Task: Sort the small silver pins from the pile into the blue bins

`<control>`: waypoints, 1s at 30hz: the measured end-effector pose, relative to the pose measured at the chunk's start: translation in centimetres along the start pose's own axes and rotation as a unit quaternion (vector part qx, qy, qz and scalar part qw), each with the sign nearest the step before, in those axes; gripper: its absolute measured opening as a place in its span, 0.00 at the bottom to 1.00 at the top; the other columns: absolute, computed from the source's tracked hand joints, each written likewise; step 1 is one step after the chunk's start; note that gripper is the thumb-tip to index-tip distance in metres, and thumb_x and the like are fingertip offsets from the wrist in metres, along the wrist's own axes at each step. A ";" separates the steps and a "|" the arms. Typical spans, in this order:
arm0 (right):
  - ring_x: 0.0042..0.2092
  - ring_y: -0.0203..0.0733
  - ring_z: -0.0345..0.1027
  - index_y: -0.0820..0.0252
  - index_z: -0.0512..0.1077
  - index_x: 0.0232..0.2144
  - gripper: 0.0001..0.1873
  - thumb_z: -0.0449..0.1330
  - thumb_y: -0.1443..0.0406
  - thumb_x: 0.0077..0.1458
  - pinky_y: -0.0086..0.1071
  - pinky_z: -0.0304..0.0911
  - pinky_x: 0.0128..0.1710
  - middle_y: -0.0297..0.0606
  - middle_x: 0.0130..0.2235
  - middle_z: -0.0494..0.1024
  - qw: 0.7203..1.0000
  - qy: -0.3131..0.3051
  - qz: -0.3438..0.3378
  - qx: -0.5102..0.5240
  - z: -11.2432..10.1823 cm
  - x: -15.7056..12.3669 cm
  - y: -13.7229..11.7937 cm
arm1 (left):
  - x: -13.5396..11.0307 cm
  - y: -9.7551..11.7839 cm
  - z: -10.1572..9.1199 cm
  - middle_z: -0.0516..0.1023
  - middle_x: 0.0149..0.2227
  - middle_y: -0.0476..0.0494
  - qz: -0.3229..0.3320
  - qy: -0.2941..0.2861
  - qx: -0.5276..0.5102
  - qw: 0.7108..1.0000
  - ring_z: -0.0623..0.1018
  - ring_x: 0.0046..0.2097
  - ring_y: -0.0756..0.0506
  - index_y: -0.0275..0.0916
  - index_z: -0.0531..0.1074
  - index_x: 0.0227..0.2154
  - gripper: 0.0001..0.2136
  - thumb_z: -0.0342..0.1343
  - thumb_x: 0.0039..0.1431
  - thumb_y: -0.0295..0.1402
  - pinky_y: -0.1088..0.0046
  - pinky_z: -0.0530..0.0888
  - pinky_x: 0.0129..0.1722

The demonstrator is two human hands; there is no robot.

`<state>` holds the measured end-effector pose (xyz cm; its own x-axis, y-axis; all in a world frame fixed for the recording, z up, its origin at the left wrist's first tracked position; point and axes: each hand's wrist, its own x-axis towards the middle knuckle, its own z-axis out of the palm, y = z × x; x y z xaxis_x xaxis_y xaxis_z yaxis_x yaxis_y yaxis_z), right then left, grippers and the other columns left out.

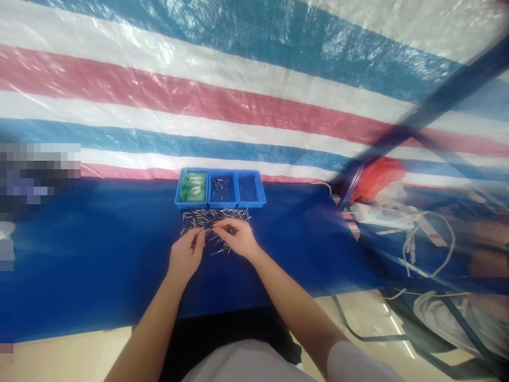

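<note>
My left hand is closed in a pinch at the near left of a pile of thin metal pins on the blue table. My right hand reaches over the pile's right side, thumb and forefinger also pinched together. The fingertips of both hands nearly meet, and a slim metal pin appears to span the small gap between them. Its exact shape is too small to make out. Several loose pins lie below and beside the right hand, which hides part of the pile.
Behind the pile stand three joined blue bins: the left bin holds a green bag with pale pieces, the middle bin several pins, the right bin a few. A striped tarp hangs behind. A red bag and cables lie right.
</note>
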<state>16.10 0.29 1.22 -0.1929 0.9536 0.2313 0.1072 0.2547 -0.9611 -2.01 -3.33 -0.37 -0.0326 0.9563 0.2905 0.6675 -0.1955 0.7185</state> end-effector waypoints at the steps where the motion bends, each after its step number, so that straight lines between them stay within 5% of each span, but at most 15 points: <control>1: 0.32 0.37 0.74 0.58 0.80 0.35 0.11 0.66 0.57 0.54 0.31 0.71 0.34 0.38 0.35 0.82 1.000 -0.001 0.000 -0.001 0.0 0.0 0.0 | 0.0 0.0 0.0 0.79 0.30 0.49 -0.001 0.000 -0.001 1.000 0.78 0.31 0.51 0.40 0.74 0.41 0.13 0.49 0.66 0.41 0.79 0.73 0.34; 30: 0.31 0.37 0.73 0.57 0.80 0.35 0.11 0.65 0.57 0.55 0.32 0.71 0.34 0.38 0.35 0.82 1.000 -0.006 -0.002 -0.010 -0.1 0.0 -0.3 | 0.0 0.0 0.0 0.79 0.29 0.50 -0.005 0.000 0.000 1.000 0.78 0.31 0.51 0.41 0.75 0.41 0.13 0.49 0.66 0.41 0.78 0.73 0.35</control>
<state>16.15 0.23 1.53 -0.2044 0.9506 0.2336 0.1262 0.2622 -0.9567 -2.02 -3.32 -0.37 -0.0389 0.9584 0.2829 0.6674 -0.1858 0.7212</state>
